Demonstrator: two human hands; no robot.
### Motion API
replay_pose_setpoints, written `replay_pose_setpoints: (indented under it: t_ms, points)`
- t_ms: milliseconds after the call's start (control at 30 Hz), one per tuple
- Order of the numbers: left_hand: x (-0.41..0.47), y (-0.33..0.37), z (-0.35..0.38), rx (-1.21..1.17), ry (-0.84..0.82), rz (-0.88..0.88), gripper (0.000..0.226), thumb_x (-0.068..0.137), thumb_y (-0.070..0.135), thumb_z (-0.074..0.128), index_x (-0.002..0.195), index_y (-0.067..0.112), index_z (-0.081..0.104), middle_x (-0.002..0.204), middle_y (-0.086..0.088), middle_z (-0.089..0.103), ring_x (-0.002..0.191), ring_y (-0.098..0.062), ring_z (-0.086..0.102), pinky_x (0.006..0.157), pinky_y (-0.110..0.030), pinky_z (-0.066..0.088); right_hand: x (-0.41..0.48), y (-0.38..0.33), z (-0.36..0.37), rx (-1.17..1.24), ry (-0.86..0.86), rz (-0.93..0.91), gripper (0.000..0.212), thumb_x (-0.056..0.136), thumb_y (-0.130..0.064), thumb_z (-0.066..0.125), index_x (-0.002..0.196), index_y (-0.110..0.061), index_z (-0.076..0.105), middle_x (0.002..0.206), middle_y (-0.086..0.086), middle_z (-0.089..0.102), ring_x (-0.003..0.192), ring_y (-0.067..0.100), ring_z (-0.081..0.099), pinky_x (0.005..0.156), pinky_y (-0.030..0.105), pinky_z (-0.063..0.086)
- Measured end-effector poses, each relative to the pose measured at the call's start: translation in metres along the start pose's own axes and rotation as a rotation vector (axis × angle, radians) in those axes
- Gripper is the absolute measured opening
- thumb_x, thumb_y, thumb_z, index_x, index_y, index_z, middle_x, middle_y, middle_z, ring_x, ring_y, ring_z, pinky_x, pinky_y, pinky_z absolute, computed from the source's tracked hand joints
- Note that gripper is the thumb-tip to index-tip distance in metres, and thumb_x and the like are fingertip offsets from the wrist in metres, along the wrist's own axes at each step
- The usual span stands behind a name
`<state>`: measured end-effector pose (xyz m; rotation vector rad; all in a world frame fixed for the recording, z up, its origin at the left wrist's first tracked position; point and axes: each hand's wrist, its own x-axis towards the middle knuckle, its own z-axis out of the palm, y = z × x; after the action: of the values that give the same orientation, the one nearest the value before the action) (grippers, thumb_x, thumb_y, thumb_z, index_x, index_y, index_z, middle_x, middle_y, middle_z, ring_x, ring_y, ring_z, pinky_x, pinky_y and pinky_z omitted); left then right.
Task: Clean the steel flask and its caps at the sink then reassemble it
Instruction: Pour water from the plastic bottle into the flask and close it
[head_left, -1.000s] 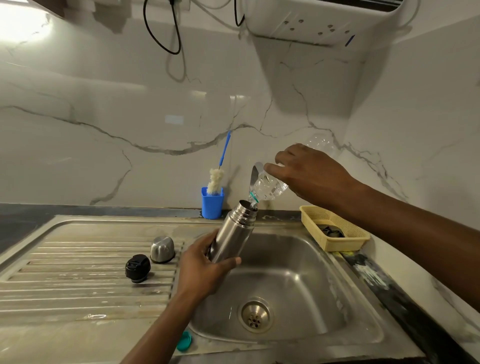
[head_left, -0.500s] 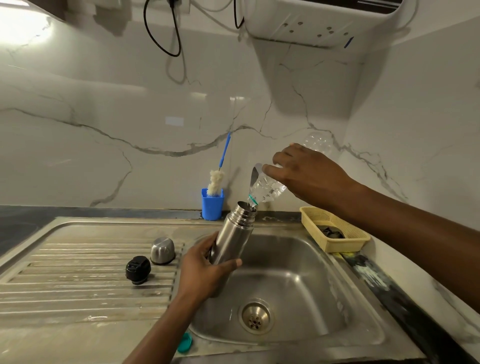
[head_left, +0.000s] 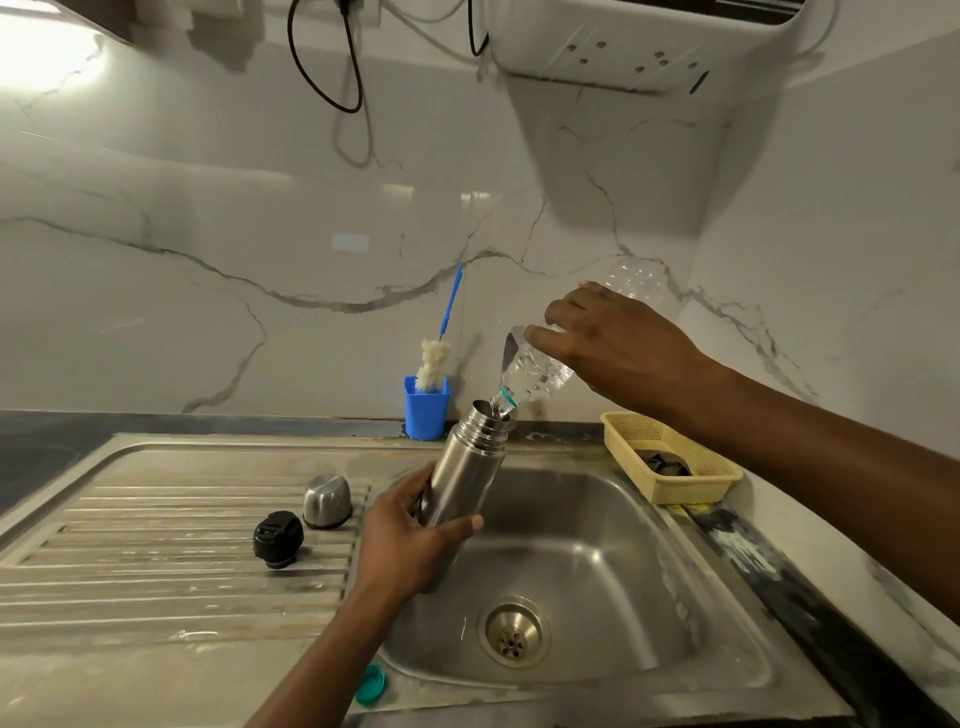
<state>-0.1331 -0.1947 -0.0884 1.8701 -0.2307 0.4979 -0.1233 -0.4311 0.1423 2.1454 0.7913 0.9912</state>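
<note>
My left hand (head_left: 405, 540) grips the open steel flask (head_left: 467, 467) tilted over the sink basin (head_left: 623, 571). My right hand (head_left: 618, 348) holds a clear plastic bottle (head_left: 535, 374) upside down, its mouth at the flask's opening, and water runs from it into the flask. The steel outer cap (head_left: 327, 501) and the black inner cap (head_left: 278, 539) stand on the ribbed drainboard (head_left: 156, 545), left of the flask.
A blue cup (head_left: 426, 410) with a white bottle brush (head_left: 434, 364) stands at the back wall. A yellow basket (head_left: 670, 457) sits right of the basin. A teal bottle cap (head_left: 371, 686) lies on the sink's front rim. Black cables hang above.
Both hands hold nearly the same pose while pouring. The plastic bottle's mouth has sunk a little closer into the flask's opening.
</note>
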Motion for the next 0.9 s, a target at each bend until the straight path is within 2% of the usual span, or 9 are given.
replay_pose_setpoints:
  t_ms: [200,300,400,567,767,900]
  points:
    - [-0.002,0.002,-0.001,-0.01,0.004,0.014,0.076,0.068,0.036,0.096,0.126,0.059,0.053,0.115,0.03,0.067,0.105,0.007,0.065,0.082,-0.017,0.051,0.0,-0.001,-0.001,-0.008,0.01,-0.001,0.068,0.08,-0.009,0.087,0.142,-0.017,0.06,0.126,0.012,0.07,0.111,0.027,0.068,0.098,0.037,0.055]
    - [-0.002,0.002,0.0,-0.012,0.006,0.016,0.077,0.067,0.037,0.097,0.128,0.057,0.055,0.119,0.027,0.068,0.108,0.004,0.066,0.084,-0.018,0.052,0.001,0.0,0.0,-0.002,0.012,0.009,0.067,0.078,-0.006,0.088,0.139,-0.016,0.062,0.122,0.013,0.071,0.108,0.028,0.069,0.097,0.038,0.056]
    - [-0.002,0.001,-0.001,-0.01,0.009,0.018,0.075,0.067,0.038,0.096,0.124,0.061,0.055,0.117,0.03,0.067,0.106,0.007,0.065,0.083,-0.018,0.051,0.001,-0.001,0.001,0.012,0.011,0.008,0.067,0.083,-0.008,0.085,0.143,-0.017,0.058,0.128,0.013,0.069,0.113,0.028,0.068,0.101,0.038,0.053]
    - [-0.002,0.002,0.0,0.0,0.005,0.015,0.074,0.068,0.039,0.096,0.127,0.057,0.054,0.115,0.027,0.068,0.105,0.001,0.066,0.082,-0.022,0.052,0.001,-0.002,0.004,0.024,0.014,0.007,0.068,0.083,-0.009,0.084,0.145,-0.018,0.057,0.131,0.012,0.067,0.115,0.028,0.066,0.103,0.038,0.053]
    - [-0.001,0.001,0.001,0.011,0.005,0.021,0.077,0.068,0.04,0.095,0.129,0.056,0.052,0.116,0.027,0.067,0.106,0.0,0.066,0.082,-0.018,0.05,0.005,0.001,0.008,0.041,0.01,0.004,0.066,0.083,-0.004,0.083,0.142,-0.014,0.058,0.129,0.017,0.067,0.116,0.032,0.066,0.106,0.044,0.051]
    - [0.0,0.001,0.0,0.004,0.01,0.024,0.071,0.065,0.045,0.095,0.12,0.065,0.054,0.113,0.032,0.066,0.103,0.006,0.065,0.08,-0.017,0.05,0.008,0.0,0.011,0.032,0.01,-0.024,0.065,0.086,-0.004,0.08,0.145,-0.014,0.054,0.132,0.017,0.064,0.12,0.033,0.063,0.114,0.047,0.045]
